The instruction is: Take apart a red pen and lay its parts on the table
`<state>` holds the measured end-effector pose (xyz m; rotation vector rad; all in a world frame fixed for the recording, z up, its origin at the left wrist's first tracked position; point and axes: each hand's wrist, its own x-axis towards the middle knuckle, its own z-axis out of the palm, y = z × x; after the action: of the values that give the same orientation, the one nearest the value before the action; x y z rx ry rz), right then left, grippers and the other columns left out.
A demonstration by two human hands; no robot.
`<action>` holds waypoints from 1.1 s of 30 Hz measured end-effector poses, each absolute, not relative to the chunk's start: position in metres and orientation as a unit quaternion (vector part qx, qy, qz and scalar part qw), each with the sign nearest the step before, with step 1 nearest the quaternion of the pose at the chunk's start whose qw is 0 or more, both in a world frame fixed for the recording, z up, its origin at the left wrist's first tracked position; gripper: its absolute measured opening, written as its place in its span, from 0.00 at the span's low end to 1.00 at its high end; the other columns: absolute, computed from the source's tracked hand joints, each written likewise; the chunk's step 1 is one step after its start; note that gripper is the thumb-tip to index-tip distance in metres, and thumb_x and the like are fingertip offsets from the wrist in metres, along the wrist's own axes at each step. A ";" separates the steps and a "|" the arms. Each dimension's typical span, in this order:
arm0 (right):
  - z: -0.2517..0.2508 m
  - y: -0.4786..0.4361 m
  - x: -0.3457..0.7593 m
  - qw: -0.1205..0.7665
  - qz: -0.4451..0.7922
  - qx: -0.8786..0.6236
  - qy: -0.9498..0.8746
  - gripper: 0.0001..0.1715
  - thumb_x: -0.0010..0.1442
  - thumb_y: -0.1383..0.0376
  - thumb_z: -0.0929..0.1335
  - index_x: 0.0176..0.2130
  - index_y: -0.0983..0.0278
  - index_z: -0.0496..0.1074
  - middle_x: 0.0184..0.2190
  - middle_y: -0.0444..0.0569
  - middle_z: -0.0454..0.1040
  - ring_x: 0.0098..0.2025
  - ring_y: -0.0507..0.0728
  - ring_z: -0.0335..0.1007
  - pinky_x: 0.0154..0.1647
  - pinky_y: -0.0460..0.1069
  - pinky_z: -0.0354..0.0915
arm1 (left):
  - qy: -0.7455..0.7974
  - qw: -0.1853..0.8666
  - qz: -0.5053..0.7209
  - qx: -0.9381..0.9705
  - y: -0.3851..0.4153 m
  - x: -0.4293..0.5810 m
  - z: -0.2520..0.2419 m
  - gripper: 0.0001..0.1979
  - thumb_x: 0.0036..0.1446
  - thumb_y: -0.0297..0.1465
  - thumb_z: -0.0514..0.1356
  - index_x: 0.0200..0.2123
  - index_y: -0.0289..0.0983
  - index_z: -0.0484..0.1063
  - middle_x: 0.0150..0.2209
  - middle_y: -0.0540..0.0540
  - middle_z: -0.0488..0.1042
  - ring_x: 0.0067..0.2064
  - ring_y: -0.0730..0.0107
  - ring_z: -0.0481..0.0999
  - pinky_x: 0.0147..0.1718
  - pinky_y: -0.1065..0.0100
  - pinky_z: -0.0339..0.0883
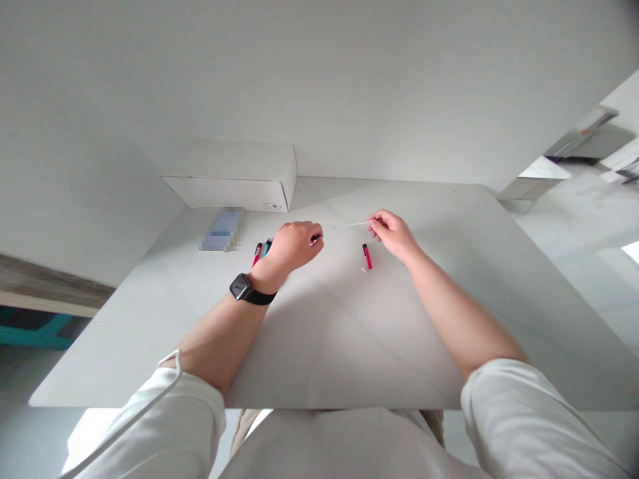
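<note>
My right hand (pixel 392 234) pinches one end of a thin white stick (pixel 352 224), which points left with a faint reddish tip. My left hand (pixel 298 245) is curled closed, knuckles up, across from that tip. A small dark object (pixel 314 238) shows at its fingers, too little of it to name. Between the hands, a short red pen-like item (pixel 368 257) with a black end lies on the table. Beside it is a tiny white piece (pixel 364 270). Partly behind my left wrist lie another red pen-like item (pixel 257 255) and a teal one (pixel 267 247).
A long white box (pixel 224 193) stands against the wall at the back left of the white table (pixel 339 346). In front of it lies a blurred blue packet (pixel 223 227). A black watch (pixel 241 287) sits on my left wrist, and a white cable (pixel 170 379) runs along that sleeve.
</note>
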<state>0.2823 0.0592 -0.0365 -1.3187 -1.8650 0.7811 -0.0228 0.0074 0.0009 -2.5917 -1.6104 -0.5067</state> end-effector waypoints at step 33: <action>-0.039 0.022 0.225 0.292 0.262 -0.397 -0.830 0.11 0.69 0.55 0.69 0.41 0.58 0.78 0.42 0.50 0.78 0.48 0.59 0.74 0.53 0.53 0.67 | -0.423 -0.001 -0.168 -0.891 -0.003 -0.003 -0.004 0.12 0.71 0.35 0.55 0.44 0.40 0.79 0.40 0.41 0.80 0.44 0.57 0.78 0.47 0.57 0.65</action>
<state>0.2249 0.0223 -0.0392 -1.0576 -2.2108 0.6977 -0.0027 -0.0032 -0.0042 -2.8002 -1.3286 -0.5279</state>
